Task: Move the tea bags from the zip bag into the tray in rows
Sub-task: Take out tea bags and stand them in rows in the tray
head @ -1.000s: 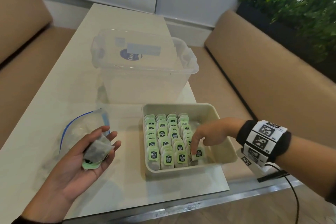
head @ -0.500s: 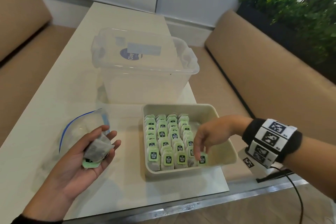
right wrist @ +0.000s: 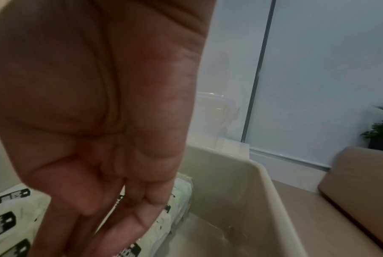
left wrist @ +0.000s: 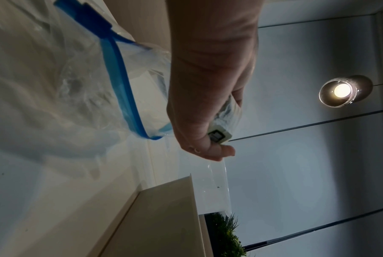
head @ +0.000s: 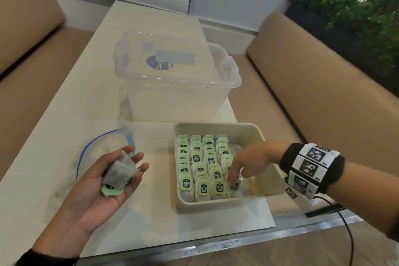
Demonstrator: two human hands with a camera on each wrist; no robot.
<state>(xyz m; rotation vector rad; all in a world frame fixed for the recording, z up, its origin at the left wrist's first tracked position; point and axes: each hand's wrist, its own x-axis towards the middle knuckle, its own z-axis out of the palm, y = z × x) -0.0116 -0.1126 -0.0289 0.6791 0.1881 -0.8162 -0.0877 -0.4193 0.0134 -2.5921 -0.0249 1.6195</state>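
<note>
Right hand [head: 248, 162] fingertips apparently touch nearest-row tea bag [head: 235, 185].

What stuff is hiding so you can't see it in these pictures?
- Tea bag under the right hand: head view, fingers cover it and it is blurred.
- Count of tea bags in the left hand: they are bunched together.
- Inside of the zip bag: the left hand covers it.

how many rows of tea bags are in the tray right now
4, running front to back in the tray: far-left row, second row, third row, and right row, whose front the right hand reaches. Bags behind the hand may be hidden.
</note>
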